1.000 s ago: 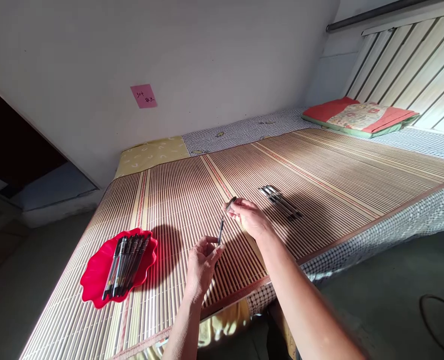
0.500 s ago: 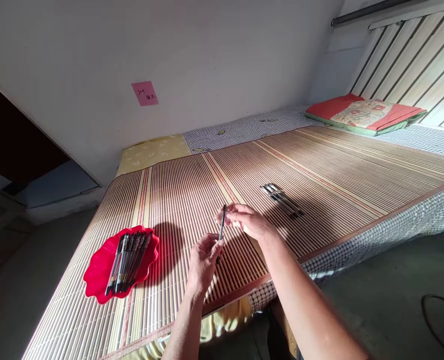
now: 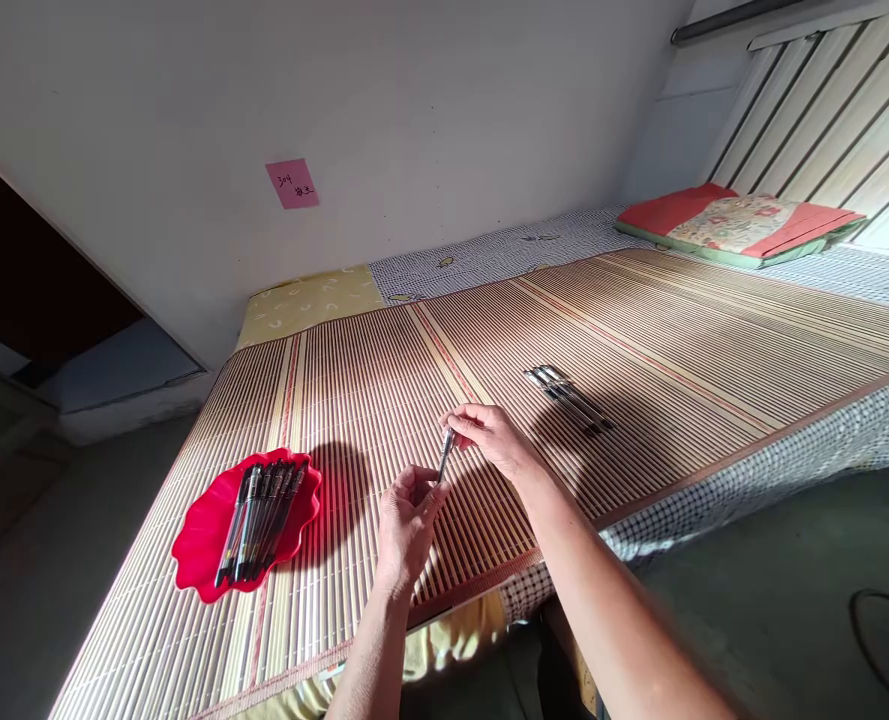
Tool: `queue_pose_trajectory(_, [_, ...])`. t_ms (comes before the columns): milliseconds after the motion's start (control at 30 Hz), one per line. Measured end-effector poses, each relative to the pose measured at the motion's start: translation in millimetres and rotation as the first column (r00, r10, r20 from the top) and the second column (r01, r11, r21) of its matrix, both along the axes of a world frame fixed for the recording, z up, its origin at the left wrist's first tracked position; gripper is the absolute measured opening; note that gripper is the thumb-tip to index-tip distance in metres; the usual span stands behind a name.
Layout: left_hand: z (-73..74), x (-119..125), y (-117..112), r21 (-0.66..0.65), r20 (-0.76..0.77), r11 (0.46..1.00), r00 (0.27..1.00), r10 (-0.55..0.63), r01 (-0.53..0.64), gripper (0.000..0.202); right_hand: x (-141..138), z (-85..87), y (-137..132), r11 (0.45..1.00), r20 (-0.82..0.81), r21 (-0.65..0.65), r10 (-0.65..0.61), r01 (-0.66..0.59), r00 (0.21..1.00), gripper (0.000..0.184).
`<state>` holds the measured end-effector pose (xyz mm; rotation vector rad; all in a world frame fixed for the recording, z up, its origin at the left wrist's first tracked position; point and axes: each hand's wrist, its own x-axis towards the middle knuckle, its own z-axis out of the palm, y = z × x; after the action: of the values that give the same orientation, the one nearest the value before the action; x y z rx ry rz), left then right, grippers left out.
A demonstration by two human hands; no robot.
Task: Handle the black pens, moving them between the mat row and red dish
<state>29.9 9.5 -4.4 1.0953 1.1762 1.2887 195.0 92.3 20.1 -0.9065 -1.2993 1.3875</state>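
Note:
Between my hands a dark pen [image 3: 445, 456] is held tilted above the slatted mat. My left hand [image 3: 411, 510] pinches its lower part between thumb and fingers. At its upper end, my right hand [image 3: 483, 436] has its fingertips closed on the pen. To the left, a red scalloped plate [image 3: 196, 530] holds several black pens [image 3: 262, 515] lying side by side. On the mat to the right of my right hand, several more pens [image 3: 568, 397] lie in a row, partly in shadow.
The slatted bamboo mat [image 3: 369, 390] covers a bed with a checked sheet [image 3: 684, 510]. A folded red and floral quilt [image 3: 744, 222] lies at the far right. A pink note [image 3: 292, 184] is stuck to the wall. A dark cable [image 3: 875, 640] is on the floor.
My right hand's fingers have closed over the upper end of the pen, which stood out above them before. My left hand keeps its pinch. The view has shifted slightly.

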Motion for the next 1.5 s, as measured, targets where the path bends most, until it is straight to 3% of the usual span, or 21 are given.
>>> queue_pose_trajectory(433, [0.8,4.8,-7.3,-0.020,-0.008,0.998,0.999,0.053,-0.053,0.030,-3.0,-3.3,-1.4,0.996,0.049,0.083,0.038,-0.042,0.998,0.036])
queue_pose_trajectory(633, [-6.3,4.7,-4.3,-0.036,-0.101,0.999,0.994,0.038,-0.041,0.026,-4.3,-11.4,-0.4,0.999,0.070,0.040,-0.001,-0.002,0.998,0.039])
queue_pose_trajectory(800, [0.2,-3.2,-2.5,-0.040,-0.230,0.998,0.972,-0.047,0.038,0.021,-8.5,-20.9,1.0,0.995,0.071,0.017,-0.098,0.097,0.993,0.042])
queue_pose_trajectory(967, [4.8,-12.3,-3.2,-0.014,-0.406,0.999,0.913,0.038,-0.048,0.007,-13.5,-24.0,2.1,0.996,0.074,0.024,-0.088,0.086,0.993,0.043])
queue_pose_trajectory(1100, [13.8,-26.9,-3.6,0.103,-0.532,0.982,0.826,0.187,-0.156,0.006,-13.9,-32.0,6.6,0.996,0.102,0.012,-0.093,0.092,0.990,0.051])
queue_pose_trajectory(1200, [28.9,-53.9,-4.9,0.150,-0.604,0.954,0.739,0.298,-0.261,0.009,-11.7,-42.6,11.3,0.996,0.160,0.029,-0.090,0.087,0.983,0.050])
queue_pose_trajectory(1300, [43.4,-94.0,-9.5,0.245,-0.728,0.883,0.526,0.440,-0.399,0.009,-10.2,-50.2,12.9,0.993,0.255,0.077,-0.108,0.091,0.961,0.044])
queue_pose_trajectory(1400, [49.0,-132.5,-17.9,0.274,-0.825,0.799,0.297,0.481,-0.535,0.015,-11.1,-51.1,10.9,0.990,0.316,0.107,-0.118,0.088,0.942,0.037])
queue_pose_trajectory(1500, [46.5,-154.9,-25.3,0.251,-0.869,0.755,0.202,0.451,-0.606,0.014,-12.7,-48.1,8.5,0.987,0.353,0.141,-0.120,0.074,0.928,0.034])
